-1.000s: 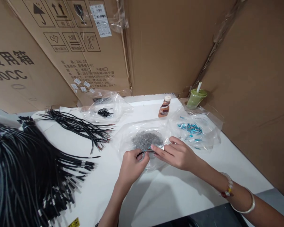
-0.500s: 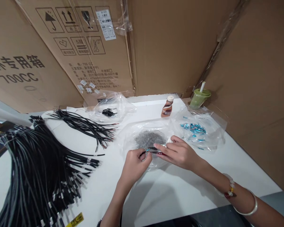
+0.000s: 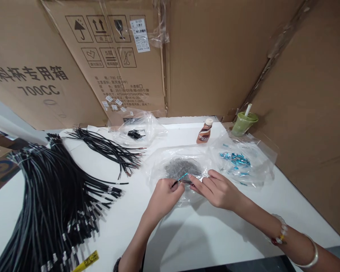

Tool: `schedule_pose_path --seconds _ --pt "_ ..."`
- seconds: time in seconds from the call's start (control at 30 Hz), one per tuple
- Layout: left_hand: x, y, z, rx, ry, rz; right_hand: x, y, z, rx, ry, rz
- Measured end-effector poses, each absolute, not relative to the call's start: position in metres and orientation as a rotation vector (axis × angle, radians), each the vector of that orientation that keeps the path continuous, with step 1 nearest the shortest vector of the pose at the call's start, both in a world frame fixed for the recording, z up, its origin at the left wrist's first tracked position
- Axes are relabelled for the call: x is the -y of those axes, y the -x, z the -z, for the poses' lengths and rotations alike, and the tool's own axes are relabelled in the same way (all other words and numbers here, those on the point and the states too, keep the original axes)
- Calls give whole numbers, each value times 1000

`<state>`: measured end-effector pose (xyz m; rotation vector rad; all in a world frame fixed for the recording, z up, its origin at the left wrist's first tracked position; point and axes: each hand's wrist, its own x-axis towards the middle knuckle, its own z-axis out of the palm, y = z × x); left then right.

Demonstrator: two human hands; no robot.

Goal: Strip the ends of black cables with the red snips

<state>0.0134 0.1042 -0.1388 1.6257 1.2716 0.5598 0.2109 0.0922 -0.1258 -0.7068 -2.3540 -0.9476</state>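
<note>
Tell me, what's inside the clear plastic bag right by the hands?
The clear plastic bag holds a grey heap of thin metal pins. Both hands' fingers cover its near edge, hiding whatever lies there.

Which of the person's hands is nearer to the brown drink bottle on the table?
The right. The right hand lies in front of the brown bottle, slightly to its right; the left hand sits further off to the left.

1. Left hand [image 3: 164,195] is curled, its fingertips pinched together and pointing toward 1 o'clock.
2. Right hand [image 3: 218,190] lies palm down with its fingers stretched toward 9 o'clock, meeting the left fingertips.
</note>
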Motion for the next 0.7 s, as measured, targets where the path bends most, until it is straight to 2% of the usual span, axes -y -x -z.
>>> schedule_pose_path --seconds 0.7 --pt "-102 -17 131 -1354 -1719 -485 -97 -218 83 2683 273 1179"
